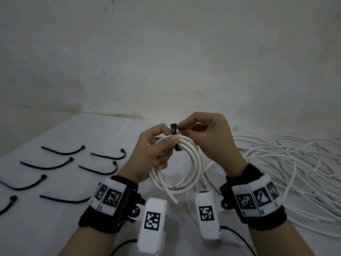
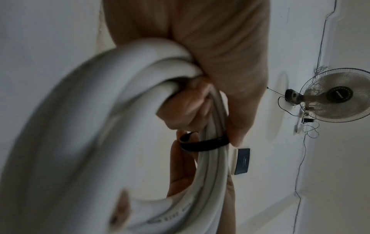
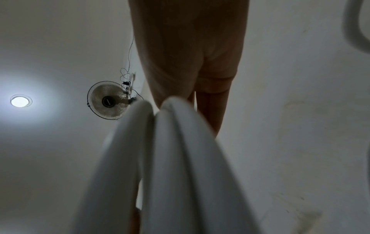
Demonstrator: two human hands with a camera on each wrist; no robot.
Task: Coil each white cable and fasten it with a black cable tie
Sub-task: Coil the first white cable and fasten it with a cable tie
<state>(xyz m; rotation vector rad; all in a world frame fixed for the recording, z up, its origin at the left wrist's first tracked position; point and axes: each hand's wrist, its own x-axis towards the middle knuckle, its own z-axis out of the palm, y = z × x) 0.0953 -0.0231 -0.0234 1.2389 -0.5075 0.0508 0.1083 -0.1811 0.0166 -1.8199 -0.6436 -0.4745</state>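
item: white coil (image 1: 184,163), held upright above the table (image 1: 88,130), its ring facing the person. left hand (image 1: 156,150) curled round the coil's upper-left arc. black cable tie (image 1: 175,137) wraps the coil's top, long axis running up from the bundle. right hand (image 1: 206,133), nearer the tie's head, pinches it just right of the coil's top. loose white cable (image 1: 286,163) right of the coil; spare ties (image 1: 62,150) left of it.

A white-covered table (image 1: 77,137) stands against a stained, scuffed whitish wall (image 1: 166,52). On another wall a fan (image 2: 338,96) is mounted, thin wires trailing from it, with a dark panel (image 2: 242,161) near it. One round ceiling lamp (image 3: 20,101) glows.
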